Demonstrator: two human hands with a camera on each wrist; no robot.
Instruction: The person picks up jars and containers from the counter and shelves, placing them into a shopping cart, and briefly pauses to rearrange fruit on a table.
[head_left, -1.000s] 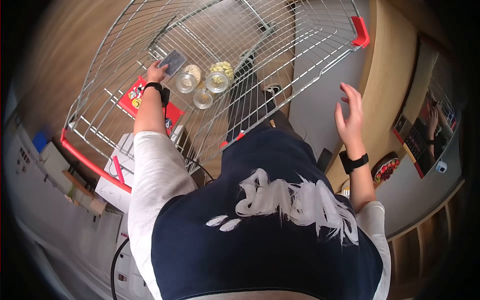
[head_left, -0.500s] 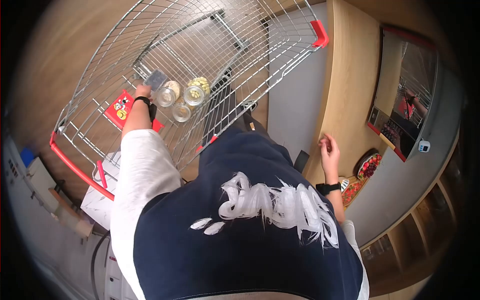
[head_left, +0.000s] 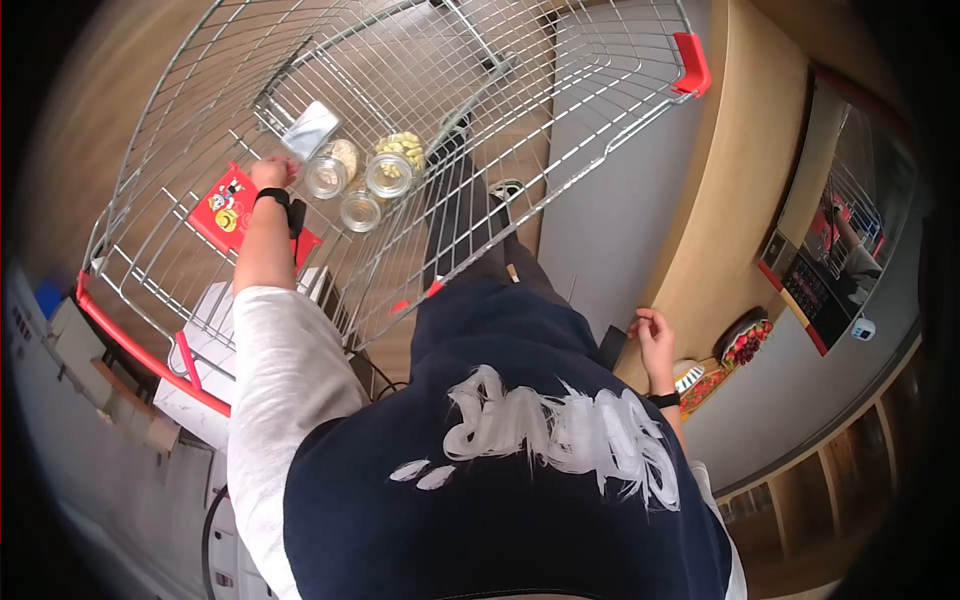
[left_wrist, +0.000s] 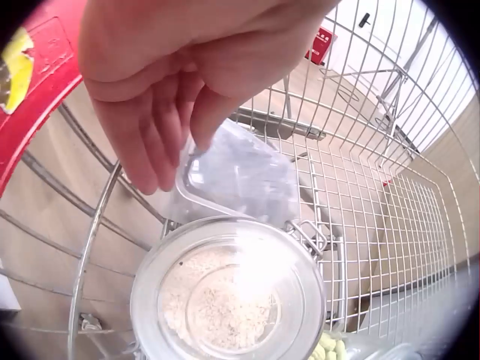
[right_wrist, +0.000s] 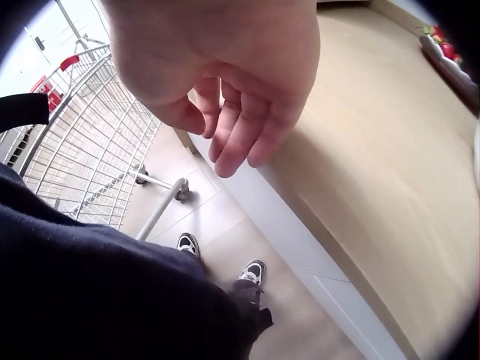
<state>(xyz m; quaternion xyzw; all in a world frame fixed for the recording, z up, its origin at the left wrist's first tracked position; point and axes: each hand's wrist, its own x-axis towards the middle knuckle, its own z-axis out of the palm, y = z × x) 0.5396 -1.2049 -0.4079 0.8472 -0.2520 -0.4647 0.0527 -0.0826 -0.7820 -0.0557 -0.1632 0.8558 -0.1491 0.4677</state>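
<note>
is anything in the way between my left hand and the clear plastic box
Nothing visible: your left hand has its fingers at the edge of the clear plastic box, though contact is unclear. The nearest glass jar stands beside the box, not between.

The left arm (head_left: 264, 248) reached forward and away from the torso, the forearm running nearly straight on from the upper arm to the wrist. At its end the left hand (head_left: 274, 172) was held palm down, the left fingers (left_wrist: 154, 146) close together, only slightly bent and pointing downward, while the left thumb (left_wrist: 213, 116) stood apart from them. The right arm (head_left: 677, 425) stayed lower and nearer the body, its elbow hidden. The right hand (head_left: 656, 342) hung idle, the right fingers (right_wrist: 244, 135) loosely curled, their tips downward, the right thumb (right_wrist: 184, 116) bent in toward them without gripping anything.
</note>
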